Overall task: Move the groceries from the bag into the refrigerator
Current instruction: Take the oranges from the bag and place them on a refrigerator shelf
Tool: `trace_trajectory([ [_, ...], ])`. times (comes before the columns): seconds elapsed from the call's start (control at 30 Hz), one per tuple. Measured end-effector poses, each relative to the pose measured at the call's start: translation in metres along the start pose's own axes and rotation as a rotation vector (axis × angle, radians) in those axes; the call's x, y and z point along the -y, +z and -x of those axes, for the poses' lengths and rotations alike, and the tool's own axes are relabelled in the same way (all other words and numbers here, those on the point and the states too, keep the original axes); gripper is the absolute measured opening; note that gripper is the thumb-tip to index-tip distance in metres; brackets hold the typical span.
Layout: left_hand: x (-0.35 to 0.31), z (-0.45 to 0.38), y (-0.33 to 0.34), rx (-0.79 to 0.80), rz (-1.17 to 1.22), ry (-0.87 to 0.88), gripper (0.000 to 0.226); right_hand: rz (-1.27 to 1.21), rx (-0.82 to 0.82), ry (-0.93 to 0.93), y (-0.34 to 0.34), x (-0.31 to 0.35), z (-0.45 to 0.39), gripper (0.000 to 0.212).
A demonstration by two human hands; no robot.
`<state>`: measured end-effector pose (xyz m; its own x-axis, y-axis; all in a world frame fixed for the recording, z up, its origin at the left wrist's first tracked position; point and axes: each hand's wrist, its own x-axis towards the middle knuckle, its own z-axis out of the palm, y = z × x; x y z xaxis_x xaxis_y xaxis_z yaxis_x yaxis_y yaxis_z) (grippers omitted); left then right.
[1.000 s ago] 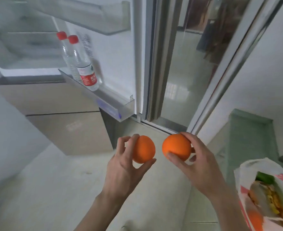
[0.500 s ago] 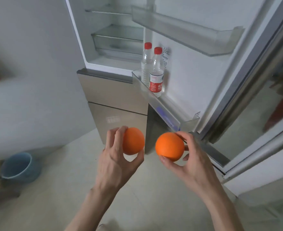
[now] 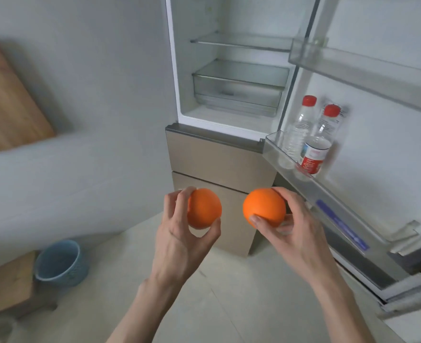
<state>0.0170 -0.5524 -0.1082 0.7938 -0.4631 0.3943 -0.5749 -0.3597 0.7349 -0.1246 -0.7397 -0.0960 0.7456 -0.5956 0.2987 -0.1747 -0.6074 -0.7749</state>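
Each hand carries one orange in front of the open refrigerator [image 3: 174, 70]. My left hand [image 3: 179, 233] grips the left orange [image 3: 205, 207] with fingers and thumb. My right hand [image 3: 296, 231] grips the right orange [image 3: 264, 206] the same way. Both oranges hang level with the lower drawer fronts [image 3: 217, 159], below the open upper compartment. Inside it I see a glass shelf [image 3: 239, 42] and a clear drawer [image 3: 239, 87]. The grocery bag is out of view.
The refrigerator door [image 3: 390, 120] stands open on the right, its lower rack [image 3: 333, 204] holding two red-capped water bottles [image 3: 316, 142]. A blue bucket [image 3: 59, 262] sits on the floor at left beside a wooden stool [image 3: 4, 290]. A wooden board [image 3: 6, 100] leans on the wall.
My view has swung left from the bag and glass door to face the refrigerator's interior. Both hands keep their oranges and have come closer to the refrigerator.
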Motion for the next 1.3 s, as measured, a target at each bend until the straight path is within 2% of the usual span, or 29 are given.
trace_trajectory([
  [0.13,0.032,-0.032,-0.019,0.012,0.036,0.025,0.067,-0.067,-0.032,-0.007,0.04,0.016,-0.027,0.07],
  [0.43,0.071,-0.106,-0.02,-0.011,0.161,0.037,0.069,-0.022,-0.045,0.002,0.087,0.03,-0.091,0.076],
  [0.57,0.08,-0.143,-0.006,-0.003,0.187,0.061,0.067,-0.025,-0.086,0.01,0.1,0.025,-0.125,0.076],
  [0.7,0.092,-0.193,0.012,0.002,0.181,0.086,0.075,-0.049,-0.122,0.034,0.112,0.014,-0.168,0.085],
  [0.87,0.1,-0.264,0.035,0.012,0.172,0.126,0.073,-0.037,-0.138,0.044,0.123,0.0,-0.232,0.076],
  [1.3,0.11,-0.42,0.098,0.067,0.199,0.165,0.075,-0.022,-0.226,0.013,0.122,-0.03,-0.386,0.081],
])
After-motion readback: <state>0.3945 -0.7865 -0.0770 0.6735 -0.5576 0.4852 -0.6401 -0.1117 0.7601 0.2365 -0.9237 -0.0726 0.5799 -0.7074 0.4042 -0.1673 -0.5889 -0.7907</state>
